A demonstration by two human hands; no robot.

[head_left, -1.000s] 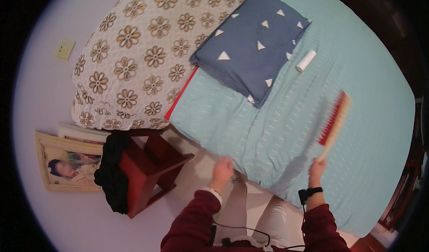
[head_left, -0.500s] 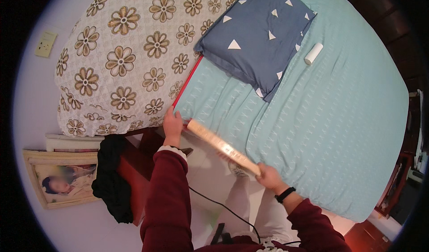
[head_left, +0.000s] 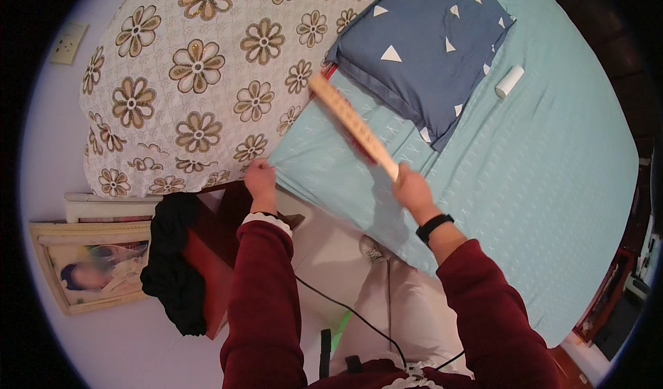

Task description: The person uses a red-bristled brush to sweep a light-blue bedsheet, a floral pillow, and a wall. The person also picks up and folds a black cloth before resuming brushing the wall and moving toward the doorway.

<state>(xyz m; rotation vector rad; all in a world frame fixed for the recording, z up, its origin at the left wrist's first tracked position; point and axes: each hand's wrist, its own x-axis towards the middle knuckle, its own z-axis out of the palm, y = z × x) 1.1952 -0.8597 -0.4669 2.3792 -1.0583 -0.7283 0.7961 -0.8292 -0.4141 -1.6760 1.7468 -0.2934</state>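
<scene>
My right hand point(head_left: 414, 194) is closed around the handle of a long wooden bed brush point(head_left: 351, 121). Reddish bristles show along its lower side, and its far end reaches toward the flowered cover, over the teal bed sheet point(head_left: 552, 202). My left hand point(head_left: 260, 180) is closed on the near left corner of that sheet, pulling its edge taut. Beyond the brush lies a blue pillow point(head_left: 421, 51) with white triangles. A small white cylinder point(head_left: 510, 82) rests on the sheet to the pillow's right.
A white cover with brown flowers point(head_left: 197, 68) drapes over something at the left. Below it are a framed picture point(head_left: 52, 251), a black cloth point(head_left: 169, 271) and a reddish-brown wooden piece point(head_left: 207, 265). A black cable point(head_left: 345, 309) hangs before my legs.
The brush has swung up and away from the bed's near edge, onto the sheet beside the pillow. My left hand stays at the sheet's corner, with the red edge there now covered.
</scene>
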